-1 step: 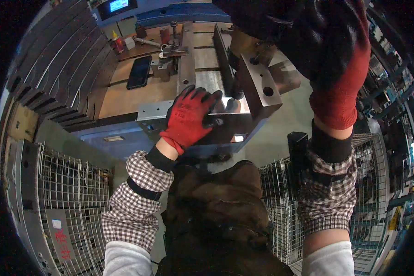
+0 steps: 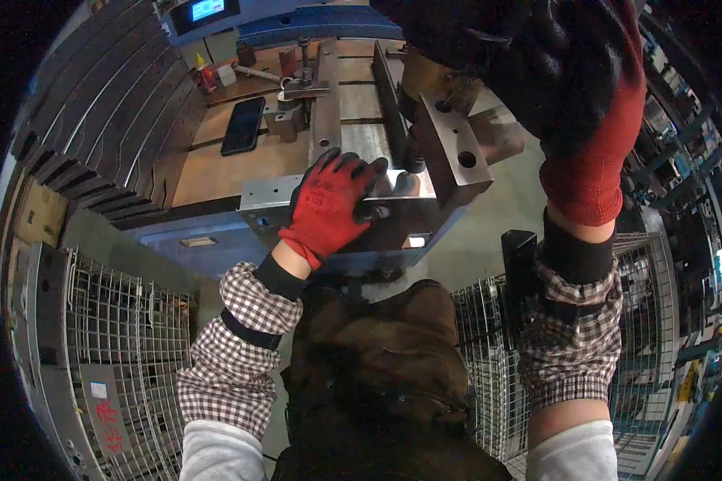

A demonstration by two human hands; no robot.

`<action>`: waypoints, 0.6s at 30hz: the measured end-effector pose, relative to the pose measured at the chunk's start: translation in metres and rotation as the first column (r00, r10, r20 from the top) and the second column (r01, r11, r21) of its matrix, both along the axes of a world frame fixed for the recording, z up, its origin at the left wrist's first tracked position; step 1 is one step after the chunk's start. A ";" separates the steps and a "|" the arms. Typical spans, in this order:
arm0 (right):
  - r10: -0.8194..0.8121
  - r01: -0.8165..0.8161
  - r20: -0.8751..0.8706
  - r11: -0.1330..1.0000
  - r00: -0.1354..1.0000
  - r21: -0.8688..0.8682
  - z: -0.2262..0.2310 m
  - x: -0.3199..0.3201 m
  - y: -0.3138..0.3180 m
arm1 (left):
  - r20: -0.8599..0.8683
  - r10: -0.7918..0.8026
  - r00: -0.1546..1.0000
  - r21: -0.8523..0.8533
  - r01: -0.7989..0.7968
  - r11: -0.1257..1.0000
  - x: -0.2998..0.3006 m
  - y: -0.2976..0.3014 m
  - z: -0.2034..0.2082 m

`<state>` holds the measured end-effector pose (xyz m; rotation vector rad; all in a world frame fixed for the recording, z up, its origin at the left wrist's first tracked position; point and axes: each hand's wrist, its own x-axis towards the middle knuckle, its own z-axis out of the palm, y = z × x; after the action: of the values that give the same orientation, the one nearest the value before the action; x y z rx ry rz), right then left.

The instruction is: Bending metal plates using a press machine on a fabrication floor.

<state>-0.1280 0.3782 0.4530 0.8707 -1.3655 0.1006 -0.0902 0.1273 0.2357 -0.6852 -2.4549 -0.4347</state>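
My left hand point(image 2: 333, 200), in a red glove with black fingertips, lies over a long metal piece point(image 2: 269, 195) with small holes and a shiny top face. Its fingers bend over the top while the thumb presses near the front edge. At the upper right, my right hand point(image 2: 573, 88) is raised in a matching glove. Its fingers look curled round something dark at the top edge, which I cannot make out. Below it, a thick steel block point(image 2: 455, 148) with round holes stands at the metal piece's right end. A dark upright cylinder point(image 2: 414, 152) touches or nearly touches that piece.
A phone point(image 2: 243, 126) lies on the worktable, beside a metal fixture point(image 2: 285, 120). A red bottle point(image 2: 205, 74) stands farther back. Slotted dark plates point(image 2: 112, 104) line the left. Wire cages point(image 2: 124, 305) flank my legs, and a lit screen point(image 2: 207, 9) is at the back.
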 end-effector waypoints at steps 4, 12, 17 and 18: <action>0.000 0.001 -0.014 1.000 1.000 0.015 0.002 0.007 -0.002 | 0.058 -0.001 0.998 -0.004 0.001 1.000 0.001 0.000 0.001; -0.071 0.073 -0.035 0.995 0.997 0.069 -0.001 0.014 -0.007 | 0.005 -0.016 1.000 -0.031 0.016 0.999 0.001 -0.005 -0.002; 0.028 -0.026 -0.055 0.998 0.998 0.048 -0.002 0.000 0.002 | 0.037 -0.020 0.999 -0.018 0.021 1.000 0.001 -0.001 0.000; 0.038 -0.035 -0.058 0.998 0.998 0.048 -0.001 -0.005 0.006 | 0.035 -0.018 0.999 -0.023 0.019 1.000 0.001 0.000 0.000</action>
<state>-0.1332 0.3841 0.4515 0.9310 -1.3014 0.0705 -0.0895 0.1270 0.2357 -0.7165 -2.4912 -0.4297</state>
